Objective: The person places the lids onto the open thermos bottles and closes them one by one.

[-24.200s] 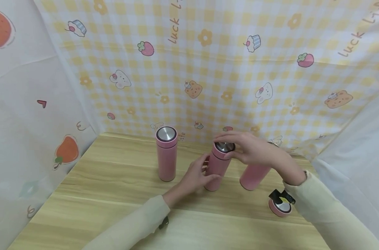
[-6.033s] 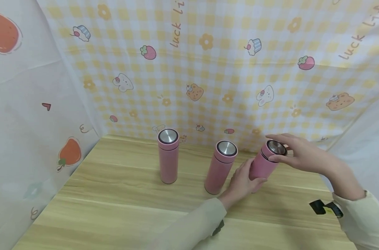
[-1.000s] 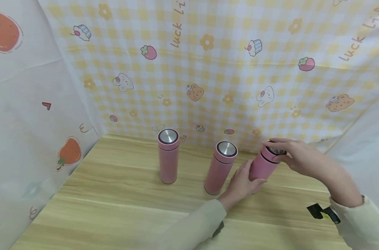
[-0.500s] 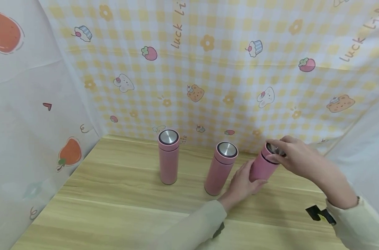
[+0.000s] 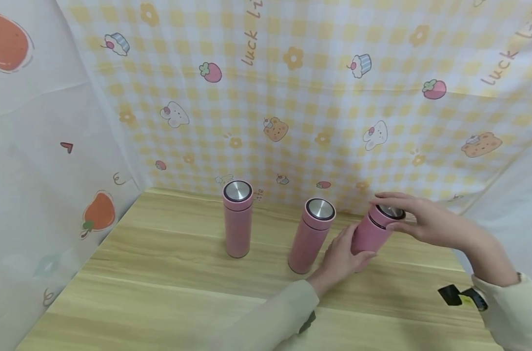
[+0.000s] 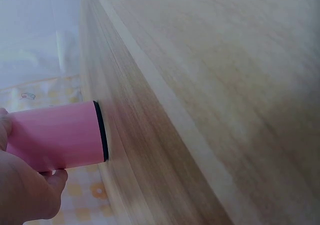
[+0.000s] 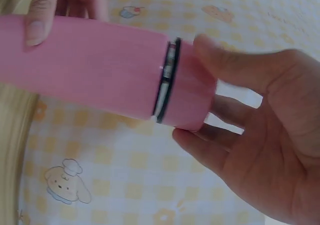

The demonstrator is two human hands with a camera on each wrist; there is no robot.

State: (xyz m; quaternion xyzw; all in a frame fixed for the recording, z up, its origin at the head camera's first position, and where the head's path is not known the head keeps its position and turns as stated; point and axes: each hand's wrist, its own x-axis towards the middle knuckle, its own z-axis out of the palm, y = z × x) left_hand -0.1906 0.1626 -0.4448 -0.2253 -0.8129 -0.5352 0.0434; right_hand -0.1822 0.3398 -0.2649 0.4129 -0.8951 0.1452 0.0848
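Note:
Three pink thermos bottles stand on the wooden table: a left one (image 5: 238, 229), a middle one (image 5: 308, 243) and a right one (image 5: 371, 236). Around the lower body of the right thermos my left hand (image 5: 342, 256) is wrapped, its base meeting the tabletop in the left wrist view. My right hand (image 5: 430, 222) grips that bottle's steel-topped lid (image 7: 192, 87) between thumb and fingers. In the right wrist view, a thin, slightly uneven gap (image 7: 166, 82) with a dark ring separates lid and body. Both other bottles have their lids on and are untouched.
The table (image 5: 160, 282) meets a yellow checked cloth (image 5: 292, 97) hanging close behind the bottles. White cloth (image 5: 50, 170) hangs at the left side, with more white cloth at the right. The middle thermos is close beside my left hand.
Since the oldest frame, both hands have gone from the middle thermos to the right one, and a loose lid has left the table. Lately my right hand twisted on the lid and turned back.

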